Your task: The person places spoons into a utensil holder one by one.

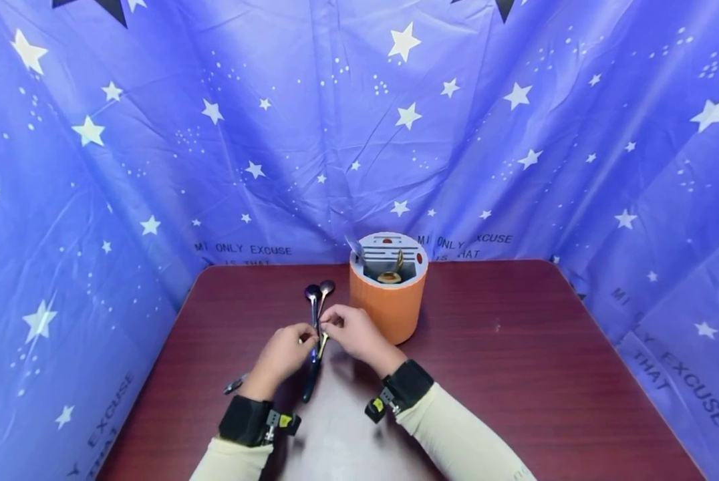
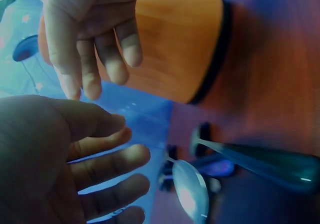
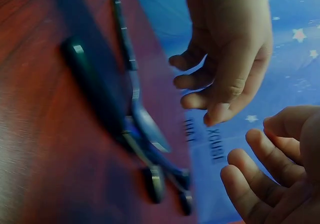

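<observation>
My left hand [image 1: 287, 354] and right hand [image 1: 356, 334] face each other above a small group of spoons on the table, fingers loosely bent. Both wrist views show nothing held in either hand. Two spoon bowls [image 1: 313, 292] point toward the back, and a dark-handled utensil [image 1: 310, 384] crosses them from the front. From the left wrist, a shiny spoon bowl [image 2: 190, 189] and a dark green handle [image 2: 275, 165] are visible. The right wrist view has the same dark handle [image 3: 90, 83] beside another dark-handled metal utensil [image 3: 132, 73], whose tip is blurred.
Just behind my right hand stands an orange cylindrical holder [image 1: 389, 314] with a pale slotted top and several utensils inside, some gold. A small dark metallic piece [image 1: 234, 384] lies left of my left wrist. Blue star-print cloth [image 1: 311, 167] hangs around the red-brown table [image 1: 504, 374].
</observation>
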Available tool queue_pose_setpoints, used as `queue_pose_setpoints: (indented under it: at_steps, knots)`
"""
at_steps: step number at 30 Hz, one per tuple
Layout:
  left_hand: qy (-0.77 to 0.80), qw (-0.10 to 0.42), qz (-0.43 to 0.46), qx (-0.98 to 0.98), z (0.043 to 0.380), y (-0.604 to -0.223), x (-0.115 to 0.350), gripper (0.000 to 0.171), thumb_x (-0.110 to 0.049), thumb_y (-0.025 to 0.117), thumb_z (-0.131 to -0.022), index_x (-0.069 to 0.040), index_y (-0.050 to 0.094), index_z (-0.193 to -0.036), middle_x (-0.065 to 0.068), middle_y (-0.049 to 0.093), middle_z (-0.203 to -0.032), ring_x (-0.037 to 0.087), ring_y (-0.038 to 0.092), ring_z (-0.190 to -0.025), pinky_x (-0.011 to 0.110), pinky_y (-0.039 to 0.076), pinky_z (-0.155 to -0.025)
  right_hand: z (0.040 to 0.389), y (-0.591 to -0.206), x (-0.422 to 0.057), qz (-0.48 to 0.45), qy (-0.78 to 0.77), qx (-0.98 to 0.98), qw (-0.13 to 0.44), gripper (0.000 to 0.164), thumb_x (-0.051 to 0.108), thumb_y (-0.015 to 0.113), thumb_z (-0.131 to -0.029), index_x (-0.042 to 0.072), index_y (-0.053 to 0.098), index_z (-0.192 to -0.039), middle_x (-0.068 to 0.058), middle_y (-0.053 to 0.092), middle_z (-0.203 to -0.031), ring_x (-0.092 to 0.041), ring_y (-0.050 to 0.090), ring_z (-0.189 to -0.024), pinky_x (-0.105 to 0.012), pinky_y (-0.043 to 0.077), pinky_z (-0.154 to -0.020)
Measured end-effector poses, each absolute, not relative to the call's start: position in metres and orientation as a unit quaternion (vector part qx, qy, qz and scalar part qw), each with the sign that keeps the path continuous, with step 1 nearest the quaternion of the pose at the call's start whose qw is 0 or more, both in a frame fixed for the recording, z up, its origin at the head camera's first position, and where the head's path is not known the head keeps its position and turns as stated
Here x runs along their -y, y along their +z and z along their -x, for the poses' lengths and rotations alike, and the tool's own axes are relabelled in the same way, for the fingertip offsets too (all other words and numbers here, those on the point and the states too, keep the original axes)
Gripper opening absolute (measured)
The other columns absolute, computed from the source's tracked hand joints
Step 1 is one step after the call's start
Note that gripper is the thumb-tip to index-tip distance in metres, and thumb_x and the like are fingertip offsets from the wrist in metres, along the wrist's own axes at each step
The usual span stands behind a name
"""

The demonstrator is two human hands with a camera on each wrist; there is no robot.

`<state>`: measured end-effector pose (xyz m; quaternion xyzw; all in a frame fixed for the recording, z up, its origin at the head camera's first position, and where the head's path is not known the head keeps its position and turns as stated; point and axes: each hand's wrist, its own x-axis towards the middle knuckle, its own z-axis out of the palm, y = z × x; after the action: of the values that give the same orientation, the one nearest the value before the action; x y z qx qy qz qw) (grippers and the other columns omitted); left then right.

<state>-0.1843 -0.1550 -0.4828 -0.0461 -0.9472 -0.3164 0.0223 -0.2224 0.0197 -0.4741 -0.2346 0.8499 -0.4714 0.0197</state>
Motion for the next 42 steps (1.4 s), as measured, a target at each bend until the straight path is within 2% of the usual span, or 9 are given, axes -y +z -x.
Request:
queue_pose_setpoints:
  at_steps: [5,10,17,22,27,33,37,42]
  knots:
    - [-0.295,0.022,0.023,0.955,0.178,-0.5,0.16,0.01,-0.016,0.068,-0.09,-0.016,0.067,-0.081,-0.004,0.062,-0.073,0.014,0.054,-0.064,0.036,0.047,-0.065,0.221,-0.498,-0.009,0.227,-0.461,-0.857,0.044,0.004,0.013,0.07,-0.091,0.011,0.071,-0.094,0.004,0.07,-0.082,-0.003,0.06,-0.071,-0.022,0.05,-0.068]
    - [-0.288,0.021,0.015,0.957,0.172,-0.515,0.164,0.009,-0.015,0.069,-0.087,-0.017,0.065,-0.079,-0.005,0.058,-0.069,0.013,0.052,-0.061,0.034,0.045,-0.061,0.218,-0.516,-0.001,0.224,-0.444,-0.865,0.06,0.005,0.011,0.068,-0.089,0.01,0.071,-0.093,0.003,0.07,-0.082,-0.004,0.061,-0.072,-0.021,0.051,-0.068]
    - [-0.302,0.02,0.038,0.952,0.168,-0.525,0.159,0.018,-0.011,0.07,-0.085,-0.016,0.058,-0.072,-0.003,0.054,-0.067,0.014,0.05,-0.061,0.034,0.043,-0.059,0.217,-0.534,0.0,0.222,-0.404,-0.885,0.061,0.004,0.018,0.07,-0.089,0.015,0.07,-0.091,0.009,0.066,-0.078,-0.003,0.058,-0.071,-0.021,0.049,-0.066]
    - [-0.321,0.026,0.053,0.945,0.167,-0.529,0.153,0.012,-0.007,0.069,-0.082,-0.013,0.061,-0.074,-0.003,0.058,-0.07,0.013,0.052,-0.065,0.034,0.046,-0.063,0.216,-0.538,0.001,0.226,-0.393,-0.89,0.05,0.006,0.021,0.075,-0.088,0.016,0.072,-0.09,0.009,0.069,-0.078,-0.004,0.06,-0.072,-0.021,0.048,-0.068]
    - [-0.337,0.018,0.049,0.94,0.166,-0.53,0.148,0.013,-0.007,0.066,-0.082,-0.013,0.06,-0.072,-0.002,0.057,-0.068,0.013,0.049,-0.061,0.033,0.044,-0.059,0.215,-0.539,0.001,0.22,-0.381,-0.896,0.055,0.008,0.014,0.071,-0.087,0.016,0.074,-0.093,0.01,0.069,-0.079,-0.004,0.06,-0.074,-0.021,0.048,-0.07]
    - [-0.323,0.03,0.058,0.944,0.164,-0.531,0.144,0.01,-0.009,0.066,-0.083,-0.013,0.061,-0.075,-0.001,0.061,-0.07,0.013,0.052,-0.062,0.033,0.046,-0.061,0.214,-0.537,-0.001,0.218,-0.381,-0.896,0.072,0.009,0.011,0.068,-0.088,0.016,0.073,-0.093,0.008,0.069,-0.085,-0.006,0.06,-0.078,-0.023,0.048,-0.073]
    - [-0.317,0.031,0.069,0.945,0.163,-0.531,0.142,0.015,-0.012,0.068,-0.083,-0.014,0.059,-0.072,-0.004,0.056,-0.065,0.012,0.05,-0.059,0.03,0.043,-0.058,0.213,-0.536,-0.002,0.212,-0.392,-0.892,0.074,0.01,0.011,0.065,-0.091,0.015,0.073,-0.095,0.005,0.071,-0.09,-0.01,0.062,-0.084,-0.025,0.049,-0.077]
    - [-0.294,0.034,0.07,0.953,0.162,-0.532,0.138,0.026,-0.021,0.076,-0.081,-0.016,0.054,-0.069,-0.007,0.05,-0.061,0.011,0.045,-0.056,0.029,0.039,-0.053,0.216,-0.538,-0.004,0.199,-0.406,-0.891,0.035,0.009,0.009,0.066,-0.089,0.013,0.073,-0.093,0.003,0.072,-0.089,-0.012,0.064,-0.081,-0.025,0.05,-0.074]
